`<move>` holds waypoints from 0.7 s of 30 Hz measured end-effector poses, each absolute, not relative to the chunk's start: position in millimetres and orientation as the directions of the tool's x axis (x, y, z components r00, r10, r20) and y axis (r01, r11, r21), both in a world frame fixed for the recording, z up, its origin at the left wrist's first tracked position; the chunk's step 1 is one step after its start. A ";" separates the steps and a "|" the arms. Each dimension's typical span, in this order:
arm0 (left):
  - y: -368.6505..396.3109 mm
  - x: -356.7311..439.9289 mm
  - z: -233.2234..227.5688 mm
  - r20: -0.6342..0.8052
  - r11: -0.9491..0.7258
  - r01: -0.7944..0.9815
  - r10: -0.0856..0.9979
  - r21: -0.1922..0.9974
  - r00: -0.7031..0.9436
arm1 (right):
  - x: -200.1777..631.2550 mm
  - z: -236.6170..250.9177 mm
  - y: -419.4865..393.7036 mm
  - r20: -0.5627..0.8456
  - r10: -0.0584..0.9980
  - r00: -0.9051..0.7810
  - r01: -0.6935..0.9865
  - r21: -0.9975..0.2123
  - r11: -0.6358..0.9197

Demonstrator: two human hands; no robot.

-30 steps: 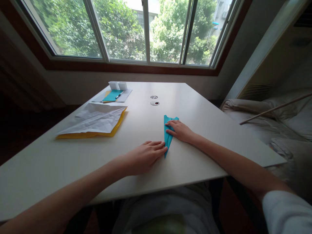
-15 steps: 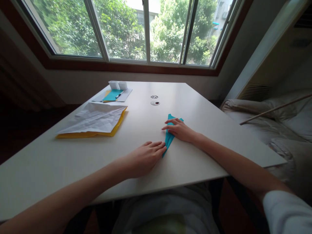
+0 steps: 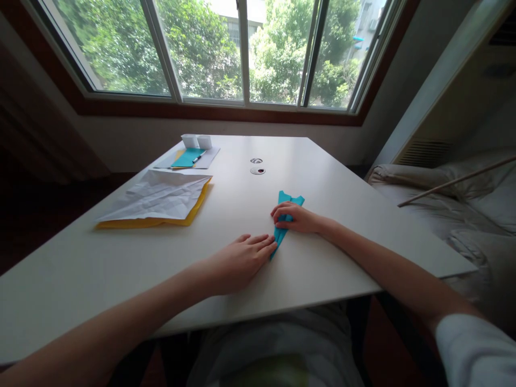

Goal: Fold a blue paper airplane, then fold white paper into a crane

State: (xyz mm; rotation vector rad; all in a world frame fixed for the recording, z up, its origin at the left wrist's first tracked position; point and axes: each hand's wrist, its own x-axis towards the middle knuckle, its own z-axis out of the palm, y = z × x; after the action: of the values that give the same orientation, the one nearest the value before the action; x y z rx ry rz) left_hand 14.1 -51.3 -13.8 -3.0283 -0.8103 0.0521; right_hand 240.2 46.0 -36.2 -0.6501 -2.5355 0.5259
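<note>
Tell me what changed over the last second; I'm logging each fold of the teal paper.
The narrow folded teal paper has swung: its far end now leans right, its near tip still pinned under the left hand. The right hand slid nearer and curled its fingers over the paper's middle. The crumpled white sheet on yellow paper and the white table are unchanged.

a white table point(image 3: 346, 177) carries a folded teal paper point(image 3: 287, 203) near its middle, with both hands resting on it. to the left lies crumpled white paper point(image 3: 159, 198) over a yellow sheet point(image 3: 192, 214); farther back, a teal card point(image 3: 186, 157), a pen point(image 3: 198, 156) and two small white boxes point(image 3: 196, 141).
</note>
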 end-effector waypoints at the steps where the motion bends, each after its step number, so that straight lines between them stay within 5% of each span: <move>1: -52.1 14.4 -13.4 -0.036 -0.865 0.502 0.502 -0.016 0.864 | 239.7 -36.7 46.9 0.323 0.534 -0.782 0.358 -0.468 0.808; 21: -68.4 11.7 3.9 -0.127 -0.862 0.504 0.506 -0.051 0.853 | 241.0 -37.4 46.0 0.248 0.640 -0.728 0.511 -0.425 0.747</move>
State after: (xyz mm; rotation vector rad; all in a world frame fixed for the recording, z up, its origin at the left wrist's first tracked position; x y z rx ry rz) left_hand 11.7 -68.4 3.9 -3.0083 -0.8202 0.2132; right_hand 241.0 46.0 -37.4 -0.8831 -2.5663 0.4665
